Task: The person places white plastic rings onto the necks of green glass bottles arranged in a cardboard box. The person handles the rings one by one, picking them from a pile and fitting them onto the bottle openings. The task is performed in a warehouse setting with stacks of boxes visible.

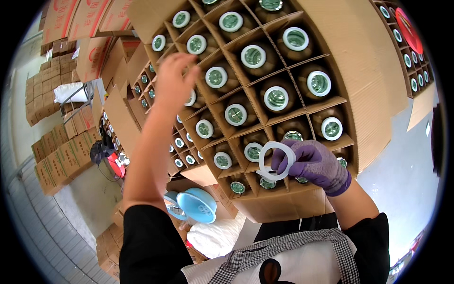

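My bare left hand is over the left side of a divided cardboard carton, slightly blurred. Its fingers are apart near the jar mouths there, and nothing shows in them. My right hand, in a purple and grey glove, is closed on translucent white rings above the carton's near rows. Glass jars stand upright in the compartments. Many have a white ring round the mouth, such as this jar. Several near ones, like this jar, show a bare glass rim. My right hand partly covers others.
Another carton of jars lies left of mine, and a further one with a red round object is far right. Blue basins and a white sack are below left. Stacked boxes line the left side.
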Available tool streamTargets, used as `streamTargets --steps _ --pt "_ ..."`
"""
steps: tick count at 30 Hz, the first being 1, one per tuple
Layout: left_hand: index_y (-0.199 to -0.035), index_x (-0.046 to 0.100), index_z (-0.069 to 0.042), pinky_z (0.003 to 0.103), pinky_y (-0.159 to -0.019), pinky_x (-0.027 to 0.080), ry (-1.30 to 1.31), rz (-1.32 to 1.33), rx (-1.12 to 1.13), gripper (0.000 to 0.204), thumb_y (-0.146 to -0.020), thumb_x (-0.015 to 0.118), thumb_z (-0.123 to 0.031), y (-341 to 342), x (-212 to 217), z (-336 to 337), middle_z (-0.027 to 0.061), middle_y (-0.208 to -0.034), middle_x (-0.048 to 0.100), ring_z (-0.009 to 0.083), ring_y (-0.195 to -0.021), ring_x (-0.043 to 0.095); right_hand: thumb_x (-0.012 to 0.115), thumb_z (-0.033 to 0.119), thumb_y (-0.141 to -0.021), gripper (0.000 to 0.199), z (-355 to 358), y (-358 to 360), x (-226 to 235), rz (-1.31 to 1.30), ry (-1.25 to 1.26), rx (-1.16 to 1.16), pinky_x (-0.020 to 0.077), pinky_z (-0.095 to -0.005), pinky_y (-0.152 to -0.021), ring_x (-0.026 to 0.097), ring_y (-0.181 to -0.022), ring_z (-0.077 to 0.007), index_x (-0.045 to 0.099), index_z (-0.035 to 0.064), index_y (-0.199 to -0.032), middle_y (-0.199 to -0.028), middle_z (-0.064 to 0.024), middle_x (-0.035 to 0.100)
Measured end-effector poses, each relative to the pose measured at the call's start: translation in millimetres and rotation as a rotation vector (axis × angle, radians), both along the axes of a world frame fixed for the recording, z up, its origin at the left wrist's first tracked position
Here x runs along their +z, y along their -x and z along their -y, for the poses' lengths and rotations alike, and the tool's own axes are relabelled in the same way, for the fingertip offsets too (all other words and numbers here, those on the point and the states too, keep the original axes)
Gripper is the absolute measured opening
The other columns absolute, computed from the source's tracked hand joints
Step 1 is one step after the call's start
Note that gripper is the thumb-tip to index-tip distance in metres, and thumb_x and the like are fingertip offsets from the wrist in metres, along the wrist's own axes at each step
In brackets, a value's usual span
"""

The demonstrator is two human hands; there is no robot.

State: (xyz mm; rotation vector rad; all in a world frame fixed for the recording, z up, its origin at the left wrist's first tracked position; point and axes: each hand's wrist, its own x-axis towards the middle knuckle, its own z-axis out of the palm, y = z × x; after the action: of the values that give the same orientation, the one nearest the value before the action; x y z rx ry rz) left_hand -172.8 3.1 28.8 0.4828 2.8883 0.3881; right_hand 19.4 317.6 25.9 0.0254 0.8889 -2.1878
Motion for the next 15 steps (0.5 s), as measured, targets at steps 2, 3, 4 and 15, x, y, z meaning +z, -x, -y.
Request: streamTargets --steps 2,3,4,15 --pt "-0.123 0.065 -0.005 0.033 -0.095 0.046 -0.642 0.696 0.198 0.031 -0.096 0.062 -0.019 -51.4 26.0 -64.4 0.0072 -0.121 0.064 0.0159 -0.113 0.058 0.071 0.009 -0.081 0.017 -11.4 7.8 -2.9 0.0 -0.015 -0.001 0.0483 -0.0298 -0.087 0.062 -0.098 -0.0175 0.073 0.0003 -0.095 -0.1 -0.008 0.066" --pt "-0.118 0.065 -0.001 0.034 -0.096 0.046 -0.825 0.947 0.02 0.031 -0.097 0.061 -0.022 -67.8 26.6 -72.5 0.0092 -0.117 0.065 0.0189 -0.113 0.058 0.071 0.009 -0.08 0.017 -16.2 15.2 1.2 -0.016 -0.053 0.014 0.0489 -0.0288 -0.084 0.062 -0.092 -0.016 0.073 0.0001 -0.095 -0.096 -0.007 0.067" --pt "-0.117 0.065 0.001 0.033 -0.095 0.046 -0.921 0.979 -0.09 0.03 -0.096 0.061 -0.02 -85.2 31.6 -88.3 0.0096 -0.117 0.066 0.0186 -0.112 0.059 0.071 0.009 -0.08 0.017 -20.3 21.3 4.7 -0.034 -0.089 0.031 0.0496 -0.0278 -0.081 0.063 -0.087 -0.0145 0.072 0.0 -0.094 -0.092 -0.006 0.067" --pt "-0.109 0.062 -0.001 0.028 -0.077 0.053 -1.053 0.539 0.448 0.019 -0.094 0.064 -0.011 71.6 0.3 -104.9 0.0061 -0.096 0.068 0.013 -0.082 0.064 0.069 0.021 -0.086 0.047 -62.7 63.2 -21.0 -0.844 -1.761 -0.492 0.0384 -0.0473 -0.106 0.047 -0.126 -0.0362 0.058 0.0054 -0.129 -0.134 -0.0196 0.052"
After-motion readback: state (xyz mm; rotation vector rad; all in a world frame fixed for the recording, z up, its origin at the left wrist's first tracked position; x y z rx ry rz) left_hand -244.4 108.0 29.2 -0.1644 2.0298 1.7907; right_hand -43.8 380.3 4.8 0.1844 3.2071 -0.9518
